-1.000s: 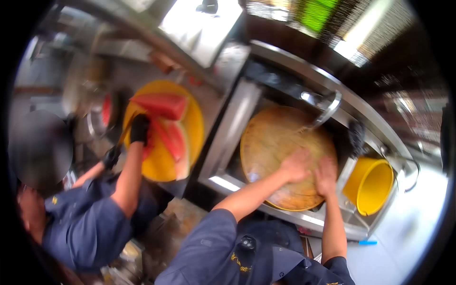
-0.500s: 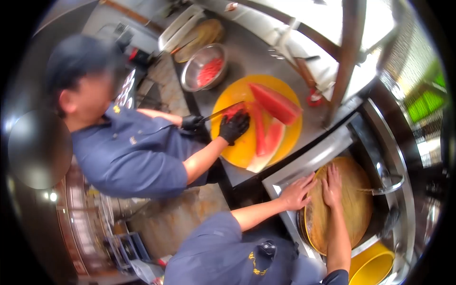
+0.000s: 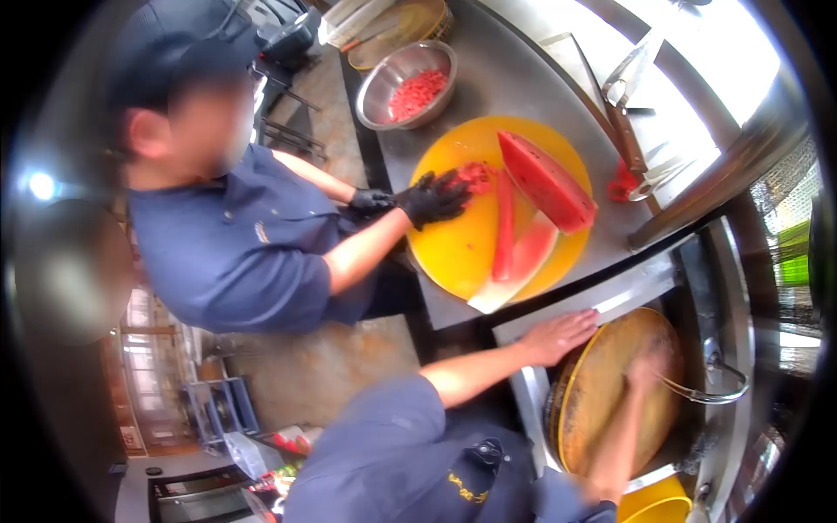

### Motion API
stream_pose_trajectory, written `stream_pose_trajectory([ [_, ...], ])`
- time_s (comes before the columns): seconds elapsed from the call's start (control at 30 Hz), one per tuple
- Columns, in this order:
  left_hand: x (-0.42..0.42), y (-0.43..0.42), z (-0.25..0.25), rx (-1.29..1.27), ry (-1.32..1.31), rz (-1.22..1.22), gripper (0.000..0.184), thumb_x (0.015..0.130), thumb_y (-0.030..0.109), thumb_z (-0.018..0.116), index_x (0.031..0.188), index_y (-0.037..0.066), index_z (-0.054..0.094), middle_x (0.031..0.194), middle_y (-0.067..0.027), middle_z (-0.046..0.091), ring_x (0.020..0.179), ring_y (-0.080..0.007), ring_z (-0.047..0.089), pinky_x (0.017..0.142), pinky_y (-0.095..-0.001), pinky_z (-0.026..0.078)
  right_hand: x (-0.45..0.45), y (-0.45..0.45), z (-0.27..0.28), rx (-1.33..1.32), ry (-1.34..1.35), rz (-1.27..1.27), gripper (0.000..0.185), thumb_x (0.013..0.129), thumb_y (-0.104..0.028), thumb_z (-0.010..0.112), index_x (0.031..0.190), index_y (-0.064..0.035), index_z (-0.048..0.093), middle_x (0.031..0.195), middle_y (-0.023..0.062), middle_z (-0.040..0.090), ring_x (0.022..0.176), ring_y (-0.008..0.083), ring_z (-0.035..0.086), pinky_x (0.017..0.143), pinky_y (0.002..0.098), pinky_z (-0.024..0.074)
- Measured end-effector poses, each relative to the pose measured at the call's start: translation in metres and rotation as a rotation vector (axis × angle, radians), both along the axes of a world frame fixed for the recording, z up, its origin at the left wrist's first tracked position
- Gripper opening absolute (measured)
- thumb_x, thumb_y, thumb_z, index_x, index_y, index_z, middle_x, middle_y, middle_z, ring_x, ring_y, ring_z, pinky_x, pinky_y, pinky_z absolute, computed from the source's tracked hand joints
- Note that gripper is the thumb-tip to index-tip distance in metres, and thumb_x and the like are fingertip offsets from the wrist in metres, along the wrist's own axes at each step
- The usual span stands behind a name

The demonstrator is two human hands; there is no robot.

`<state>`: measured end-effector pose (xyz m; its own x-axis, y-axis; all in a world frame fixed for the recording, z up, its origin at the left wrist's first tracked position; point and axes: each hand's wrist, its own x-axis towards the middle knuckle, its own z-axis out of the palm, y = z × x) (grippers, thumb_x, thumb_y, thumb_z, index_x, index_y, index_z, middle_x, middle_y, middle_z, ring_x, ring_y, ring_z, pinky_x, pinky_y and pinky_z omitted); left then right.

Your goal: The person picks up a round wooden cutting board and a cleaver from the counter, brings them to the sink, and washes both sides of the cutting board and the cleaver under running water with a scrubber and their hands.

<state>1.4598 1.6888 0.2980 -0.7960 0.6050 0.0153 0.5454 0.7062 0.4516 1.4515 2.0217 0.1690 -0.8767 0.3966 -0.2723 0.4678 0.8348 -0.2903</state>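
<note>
A round wooden cutting board (image 3: 602,405) with a yellow rim stands tilted in the metal sink (image 3: 536,418). My left hand (image 3: 561,338) lies at the board's upper edge, by the sink's rim, with its fingers stretched out; whether it presses on the board I cannot tell. Over the board's face, my right hand (image 3: 648,366) is smeared by motion, its fingers unclear. Close to it, a curved metal faucet (image 3: 711,394) reaches over the board.
A co-worker's black-gloved hand (image 3: 432,200) touches cut watermelon on a yellow round board (image 3: 453,261). Near it are a large watermelon wedge (image 3: 549,185) and a steel bowl (image 3: 375,100) of red pieces. A yellow bucket (image 3: 654,504) stands below the sink.
My right hand has moved from the board's upper part towards the faucet. My left hand has shifted slightly up. The co-worker's knife no longer shows, and the view has shifted.
</note>
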Motion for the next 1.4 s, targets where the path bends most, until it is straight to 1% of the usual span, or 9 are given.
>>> stream_pose_trajectory([
  [0.13,-0.001,0.002,0.024,-0.149,0.053,-0.046,0.075,0.094,0.026,0.06,0.163,0.001,0.042,0.176,-0.0175,0.03,0.166,-0.0287,0.021,0.136,-0.0492,0.014,0.017,-0.127,0.112,-0.173,-0.077,0.301,0.079,0.113,-0.047,0.043,0.168,0.0062,0.024,0.177,0.0275,0.021,0.166,0.039,0.015,0.135,0.0506,0.0111],
  [0.3,0.002,0.004,0.014,-0.061,0.043,-0.021,0.075,0.094,0.028,0.059,0.162,0.001,0.043,0.177,-0.0175,0.03,0.166,-0.0278,0.021,0.136,-0.0498,0.012,0.13,-0.085,0.216,-0.262,-0.172,0.513,0.073,0.112,-0.041,0.046,0.167,0.0052,0.029,0.176,0.0239,0.027,0.164,0.0416,0.02,0.135,0.0527,0.0116],
  [0.53,0.006,0.003,0.009,-0.17,0.144,-0.059,0.076,0.094,0.033,0.055,0.161,-0.001,0.045,0.176,-0.017,0.032,0.166,-0.0271,0.023,0.136,-0.0511,0.01,0.137,0.105,0.082,0.195,-0.26,-0.035,0.07,0.114,-0.047,0.044,0.163,0.0034,0.041,0.17,0.0273,0.037,0.16,0.0428,0.03,0.132,0.0474,0.0228],
  [0.67,0.01,0.014,0.012,-0.159,0.148,-0.057,0.076,0.094,0.033,0.055,0.16,-0.001,0.046,0.175,-0.0169,0.034,0.166,-0.0259,0.025,0.136,-0.05,0.011,0.023,0.071,0.025,-0.027,-0.196,0.224,0.072,0.114,-0.049,0.043,0.16,0.0055,0.04,0.168,0.0298,0.038,0.153,0.0462,0.039,0.129,0.0503,0.0292],
  [0.83,0.006,0.02,0.011,-0.092,0.111,0.015,0.074,0.095,0.031,0.058,0.16,-0.001,0.046,0.174,-0.016,0.036,0.165,-0.026,0.026,0.136,-0.0492,0.013,0.034,-0.098,0.152,-0.306,0.013,0.572,0.076,0.112,-0.044,0.044,0.17,0.0005,0.025,0.178,0.0226,0.021,0.166,0.0398,0.015,0.136,0.0496,0.0088],
  [0.97,0.007,0.012,0.009,-0.106,0.098,-0.024,0.076,0.095,0.033,0.058,0.161,-0.001,0.044,0.176,-0.0154,0.034,0.166,-0.0257,0.024,0.136,-0.0495,0.011,0.153,-0.036,0.202,-0.232,-0.214,0.502,0.078,0.113,-0.049,0.041,0.17,0.0001,0.024,0.178,0.0222,0.021,0.166,0.0393,0.015,0.135,0.0498,0.0105],
  [1.17,0.005,0.008,0.018,-0.137,0.115,-0.041,0.079,0.091,0.033,0.059,0.16,-0.002,0.046,0.174,-0.0158,0.037,0.165,-0.0274,0.026,0.137,-0.0487,0.011,0.131,0.139,0.019,0.253,-0.255,0.18,0.073,0.114,-0.05,0.041,0.167,0.0,0.034,0.175,0.0232,0.03,0.163,0.0417,0.024,0.134,0.048,0.0168],
  [1.23,0.002,0.008,0.016,-0.116,0.113,-0.044,0.077,0.092,0.032,0.058,0.159,-0.002,0.046,0.173,-0.0157,0.038,0.164,-0.0268,0.028,0.136,-0.0483,0.014,0.015,0.029,0.156,-0.09,-0.482,-0.22,0.07,0.114,-0.049,0.039,0.164,0.001,0.04,0.173,0.0249,0.032,0.162,0.0404,0.027,0.134,0.0481,0.0189],
  [1.4,0.008,0.02,0.005,-0.071,0.102,0.009,0.072,0.096,0.035,0.057,0.158,-0.003,0.048,0.172,-0.0153,0.04,0.164,-0.0237,0.029,0.136,-0.0478,0.015,-0.012,-0.037,0.062,-0.007,-0.065,0.423,0.069,0.113,-0.045,0.042,0.165,-0.0004,0.037,0.175,0.0243,0.029,0.165,0.0376,0.022,0.133,0.0508,0.0153],
])
